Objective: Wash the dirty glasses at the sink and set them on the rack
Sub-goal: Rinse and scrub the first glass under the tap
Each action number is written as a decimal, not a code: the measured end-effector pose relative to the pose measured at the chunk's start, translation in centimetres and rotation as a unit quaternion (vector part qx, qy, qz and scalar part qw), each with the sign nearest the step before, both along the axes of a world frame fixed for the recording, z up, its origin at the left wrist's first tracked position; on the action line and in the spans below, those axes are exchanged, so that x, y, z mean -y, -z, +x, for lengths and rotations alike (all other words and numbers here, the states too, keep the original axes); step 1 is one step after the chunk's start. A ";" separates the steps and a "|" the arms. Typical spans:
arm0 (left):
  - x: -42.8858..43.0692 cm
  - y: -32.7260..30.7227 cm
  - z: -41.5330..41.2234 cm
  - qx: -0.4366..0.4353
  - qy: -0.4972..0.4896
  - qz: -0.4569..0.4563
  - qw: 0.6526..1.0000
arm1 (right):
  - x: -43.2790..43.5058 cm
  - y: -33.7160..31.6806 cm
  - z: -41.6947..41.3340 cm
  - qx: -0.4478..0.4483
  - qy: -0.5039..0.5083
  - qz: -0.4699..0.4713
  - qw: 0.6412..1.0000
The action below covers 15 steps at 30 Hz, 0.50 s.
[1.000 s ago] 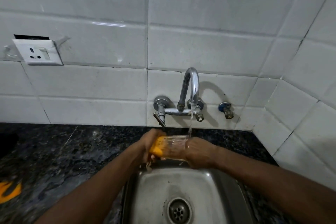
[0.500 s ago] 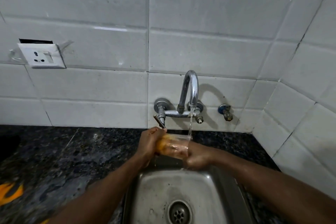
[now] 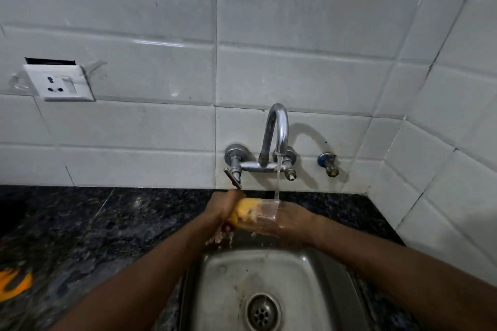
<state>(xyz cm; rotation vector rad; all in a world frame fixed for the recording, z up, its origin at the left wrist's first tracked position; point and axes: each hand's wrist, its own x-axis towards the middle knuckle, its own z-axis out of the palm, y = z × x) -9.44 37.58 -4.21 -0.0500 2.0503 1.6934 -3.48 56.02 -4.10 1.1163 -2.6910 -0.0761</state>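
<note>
- The white tiled wall (image 3: 161,21) fills the upper half of the view, meeting a side wall in a corner at the right
- A dark speckled stone countertop (image 3: 94,223) runs along its foot
- A steel sink (image 3: 309,277) is set into the counter, with its round drain (image 3: 262,312) near the bottom edge
- A chrome wall tap (image 3: 278,126) arches over the sink
- A white socket plate (image 3: 59,83) sits on the wall at far left
- The right hand (image 3: 293,223) wraps around one end of the glass, fingers curled on it
- The left hand (image 3: 220,207) grips a yellow sponge (image 3: 242,213) at the other end
- The clear glass (image 3: 265,216) lies sideways between the hands, above the sink's back edge and under the spout
- A thin water stream (image 3: 278,177) falls from the spout onto the glass
- Whether the sponge is inside the glass cannot be told
</note>
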 end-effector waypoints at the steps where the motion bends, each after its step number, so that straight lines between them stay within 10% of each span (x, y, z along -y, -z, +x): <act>1: 0.0 -0.1 0.1 -0.014 0.015 0.033 0.999 | 0.2 -0.3 0.0 0.045 0.032 -0.005 0.998; 6: -0.3 -0.3 0.7 -0.147 -0.017 0.019 0.989 | 0.4 0.2 0.0 0.245 0.086 -0.069 0.963; 10: -0.5 -0.6 -0.1 -0.054 -0.033 -0.033 0.997 | -0.7 0.0 -0.3 0.016 0.044 0.029 0.998; 15: 0.1 -0.2 0.6 -0.179 -0.045 0.094 0.978 | 0.5 -1.4 0.1 0.178 0.054 -0.036 0.982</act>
